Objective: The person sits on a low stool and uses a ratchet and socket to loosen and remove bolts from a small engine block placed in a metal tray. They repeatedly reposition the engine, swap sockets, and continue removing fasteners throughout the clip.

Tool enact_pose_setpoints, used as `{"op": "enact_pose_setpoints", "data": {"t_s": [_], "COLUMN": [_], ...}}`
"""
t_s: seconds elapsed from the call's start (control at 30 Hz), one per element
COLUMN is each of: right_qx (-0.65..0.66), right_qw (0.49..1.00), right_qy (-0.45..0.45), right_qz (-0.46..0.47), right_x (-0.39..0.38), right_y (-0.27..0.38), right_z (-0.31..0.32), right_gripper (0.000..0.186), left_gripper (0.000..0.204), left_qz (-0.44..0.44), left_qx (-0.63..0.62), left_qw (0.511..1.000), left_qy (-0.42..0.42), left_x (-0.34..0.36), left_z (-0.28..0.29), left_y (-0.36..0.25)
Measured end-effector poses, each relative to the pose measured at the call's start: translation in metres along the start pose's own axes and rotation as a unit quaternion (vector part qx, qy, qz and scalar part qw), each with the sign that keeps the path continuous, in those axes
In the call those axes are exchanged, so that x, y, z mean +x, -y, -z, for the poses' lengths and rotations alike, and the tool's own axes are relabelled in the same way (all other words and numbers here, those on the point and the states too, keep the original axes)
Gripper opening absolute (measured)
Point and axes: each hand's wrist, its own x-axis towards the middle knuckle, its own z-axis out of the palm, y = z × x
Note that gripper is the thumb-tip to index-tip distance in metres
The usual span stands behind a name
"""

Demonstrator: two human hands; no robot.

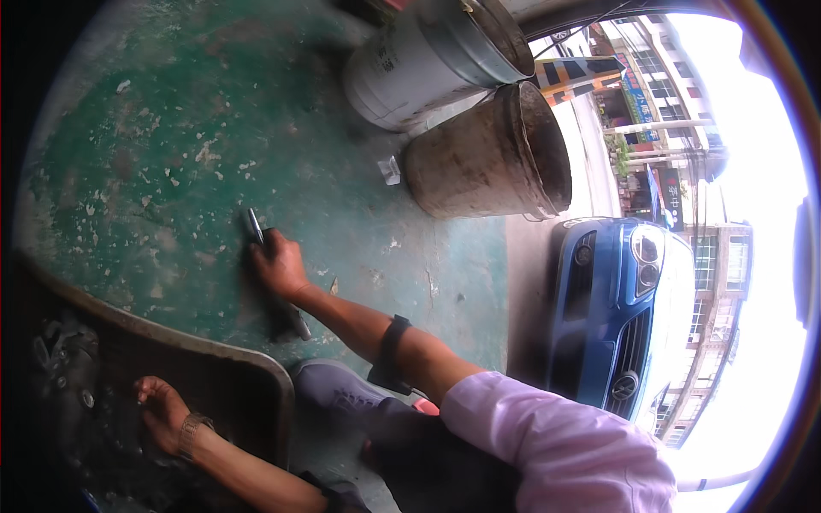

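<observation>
My right hand [278, 267] reaches out over the worn green floor [154, 154] and is closed around a long metal tool [255, 227]. The tool's shiny tip pokes out past my fingers and its dark end [294, 323] lies behind my wrist. That forearm carries a black band [390, 349] and a pale pink sleeve [556, 445]. My left hand [161, 410], with a metal watch [191, 433] on the wrist, rests on dark greasy machine parts [68, 376] inside a curved grey panel edge [256, 363]. I see nothing held in it.
Two buckets lie tipped at the top, a grey-white one [428, 60] and a rusty brown one [487, 158]. A blue car [616, 308] is parked at the right, with street buildings behind it. My grey shoe [338, 389] is near the panel.
</observation>
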Motion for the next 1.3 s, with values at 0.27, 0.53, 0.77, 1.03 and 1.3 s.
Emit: {"op": "enact_pose_setpoints", "data": {"t_s": [0.27,0.53,0.77,1.03,1.3], "right_qx": [-0.019,-0.021,-0.007,-0.035,-0.019], "right_qw": [1.000,0.999,1.000,0.997,1.000], "right_qy": [0.009,-0.014,-0.006,-0.013,0.017], "right_qz": [-0.019,0.030,0.028,0.072,0.016], "right_x": [0.001,0.002,0.003,0.003,0.003], "right_y": [0.002,-0.007,-0.020,-0.009,-0.004], "right_z": [0.001,0.000,-0.006,-0.002,0.000], "right_gripper": [0.027,0.026,0.025,0.028,0.028], "left_gripper": [0.028,0.020,0.029,0.022,0.022], "left_qz": [0.145,0.020,0.143,0.068,0.044], "left_qx": [-0.113,-0.042,-0.085,-0.082,-0.075], "left_qw": [0.960,0.998,0.973,0.987,0.994], "left_qy": [0.213,0.051,0.160,0.120,0.059], "left_x": [0.039,0.009,-0.016,-0.030,-0.037], "left_z": [0.043,0.021,0.015,0.002,-0.005], "left_y": [-0.016,-0.005,0.012,0.023,0.027]}}
